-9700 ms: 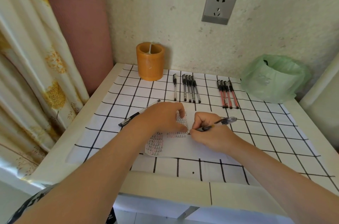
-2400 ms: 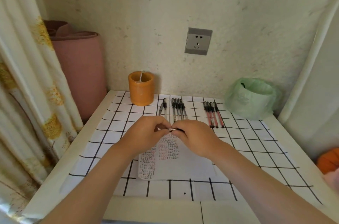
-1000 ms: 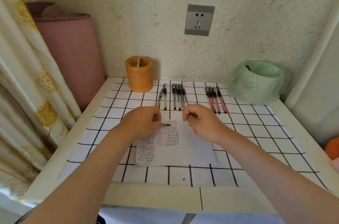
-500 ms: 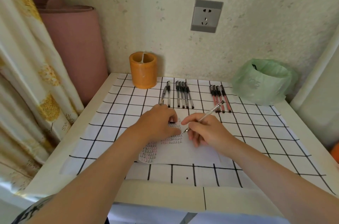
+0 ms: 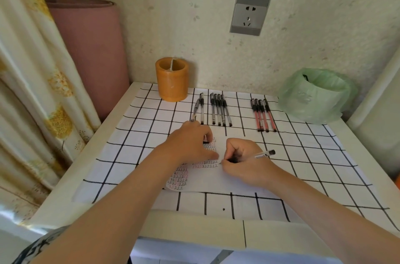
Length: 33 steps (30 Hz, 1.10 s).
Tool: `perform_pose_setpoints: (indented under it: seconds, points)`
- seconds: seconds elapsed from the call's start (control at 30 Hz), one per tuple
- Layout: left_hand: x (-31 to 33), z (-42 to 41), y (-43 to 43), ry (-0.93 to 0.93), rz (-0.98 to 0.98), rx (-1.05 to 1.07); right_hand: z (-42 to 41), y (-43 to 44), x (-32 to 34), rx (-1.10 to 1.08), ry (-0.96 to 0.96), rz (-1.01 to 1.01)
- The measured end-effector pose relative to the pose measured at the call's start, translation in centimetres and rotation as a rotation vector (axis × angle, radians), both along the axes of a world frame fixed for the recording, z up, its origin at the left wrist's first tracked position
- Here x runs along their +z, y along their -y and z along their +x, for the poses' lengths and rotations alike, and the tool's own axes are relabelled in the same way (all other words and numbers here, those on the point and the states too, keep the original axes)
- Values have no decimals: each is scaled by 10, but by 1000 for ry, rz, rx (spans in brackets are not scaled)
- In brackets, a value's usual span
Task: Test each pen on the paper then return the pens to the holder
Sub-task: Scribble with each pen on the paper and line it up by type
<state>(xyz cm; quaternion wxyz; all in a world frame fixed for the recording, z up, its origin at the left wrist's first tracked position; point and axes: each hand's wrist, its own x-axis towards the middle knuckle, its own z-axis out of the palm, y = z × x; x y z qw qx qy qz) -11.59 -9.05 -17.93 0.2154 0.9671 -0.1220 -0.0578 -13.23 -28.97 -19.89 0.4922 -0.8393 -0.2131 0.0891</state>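
Right-hand fingers [image 5: 234,151] are pinching a pen [image 5: 257,156], tip touching the paper [image 5: 218,179]; left hand [image 5: 190,144] is lying flat beside them, pinning it. Beyond them, ten pens [image 5: 218,110] are lying outside the holder [image 5: 172,79], so none returned yet.

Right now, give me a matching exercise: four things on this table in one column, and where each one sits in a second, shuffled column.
Things:
1. orange pen holder
2. red pens
3. green plastic bag
4. pen in the right hand

Places:
A. far right corner, against the wall
B. tip on the paper
C. far left, by the wall
D. row lying left of the bag

Pairs: 1-C, 2-D, 3-A, 4-B
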Motion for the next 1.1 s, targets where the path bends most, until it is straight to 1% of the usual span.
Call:
perform_pose_setpoints:
  seconds: [0.23,0.47,0.73,0.9,1.1]
  points:
    - [0,0,2,-11,-4,13,1,-2,-2,11,2,-3]
    - [-1,-1,3,-10,-6,30,2,-5,0,21,13,-58]
    - [-4,-2,2,2,-1,38,0,-2,-1,5,25,-18]
    - [-2,-2,3,1,-11,34,-2,-3,-2,16,33,-54]
    - [-3,-1,3,6,-9,38,-2,-3,-2,6,35,-36]
